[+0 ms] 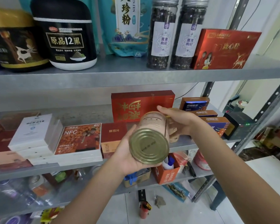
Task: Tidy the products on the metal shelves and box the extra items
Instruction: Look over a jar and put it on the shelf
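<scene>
Evidently rigid, the cylindrical can [152, 122] is held off the shelving between both hands. The left hand [125, 152] is cupped under and beside its near end, with the thumb laid up the wall. The right hand [179, 118] is curled over its far end, so both hands are closed on it. A stiff, dent-prone body is judged likely, and whether it is full cannot be told, so some weight should be allowed for. The paper-like label should give friction, whereas the gold metal base [149, 146] looks smooth and slippery; a hold round the wall is therefore preferred to one on the ends. The long axis runs from the left hand's grip up and away to the right hand's. The base is turned toward the wearer, and the hidden top is pointed at the red box [142, 105] beyond the grip. The middle metal shelf [194, 146] lies just behind and below the grip.
</scene>
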`<action>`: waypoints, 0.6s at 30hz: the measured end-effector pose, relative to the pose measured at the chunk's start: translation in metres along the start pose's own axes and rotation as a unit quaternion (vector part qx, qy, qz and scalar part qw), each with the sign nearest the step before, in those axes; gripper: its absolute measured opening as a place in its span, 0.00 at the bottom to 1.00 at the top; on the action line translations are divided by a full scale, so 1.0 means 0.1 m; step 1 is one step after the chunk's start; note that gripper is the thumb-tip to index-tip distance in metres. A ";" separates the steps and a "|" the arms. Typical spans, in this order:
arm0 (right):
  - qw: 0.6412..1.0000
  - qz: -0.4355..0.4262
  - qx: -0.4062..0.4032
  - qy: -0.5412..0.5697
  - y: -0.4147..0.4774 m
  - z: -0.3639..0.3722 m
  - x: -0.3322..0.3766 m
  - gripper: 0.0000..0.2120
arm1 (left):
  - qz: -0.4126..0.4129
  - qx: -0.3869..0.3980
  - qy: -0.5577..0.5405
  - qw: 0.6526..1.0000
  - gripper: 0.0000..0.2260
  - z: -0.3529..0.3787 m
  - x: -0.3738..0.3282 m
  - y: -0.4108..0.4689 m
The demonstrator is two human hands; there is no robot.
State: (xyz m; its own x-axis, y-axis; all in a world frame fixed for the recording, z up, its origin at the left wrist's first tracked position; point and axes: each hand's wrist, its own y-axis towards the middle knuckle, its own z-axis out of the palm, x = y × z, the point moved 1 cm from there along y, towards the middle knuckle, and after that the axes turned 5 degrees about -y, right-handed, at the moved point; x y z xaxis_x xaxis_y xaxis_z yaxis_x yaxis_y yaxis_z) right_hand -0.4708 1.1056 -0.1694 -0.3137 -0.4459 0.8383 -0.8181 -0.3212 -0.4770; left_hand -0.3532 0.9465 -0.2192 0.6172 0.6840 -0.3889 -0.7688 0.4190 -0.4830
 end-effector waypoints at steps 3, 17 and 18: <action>0.984 -0.005 0.084 0.158 0.04 -0.03 -0.19 0.24 | -0.003 0.042 -0.067 0.997 0.27 0.01 -0.01 -0.03; 0.964 -0.246 -0.081 -0.052 -0.07 0.30 0.10 0.18 | 0.186 -0.086 0.391 0.898 0.40 -0.04 -0.16 -0.17; 0.958 -0.259 -0.094 -0.076 -0.08 0.35 0.14 0.16 | 0.199 -0.085 0.403 0.890 0.42 -0.05 -0.12 -0.15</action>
State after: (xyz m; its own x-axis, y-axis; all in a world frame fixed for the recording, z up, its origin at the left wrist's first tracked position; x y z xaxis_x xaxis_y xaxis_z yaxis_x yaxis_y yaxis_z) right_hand -0.4516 1.0728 -0.1626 0.2199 -0.3897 0.8943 -0.9223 -0.3818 0.0604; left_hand -0.3489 0.9291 -0.2109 0.2748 0.0799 -0.9582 -0.9588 0.0969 -0.2669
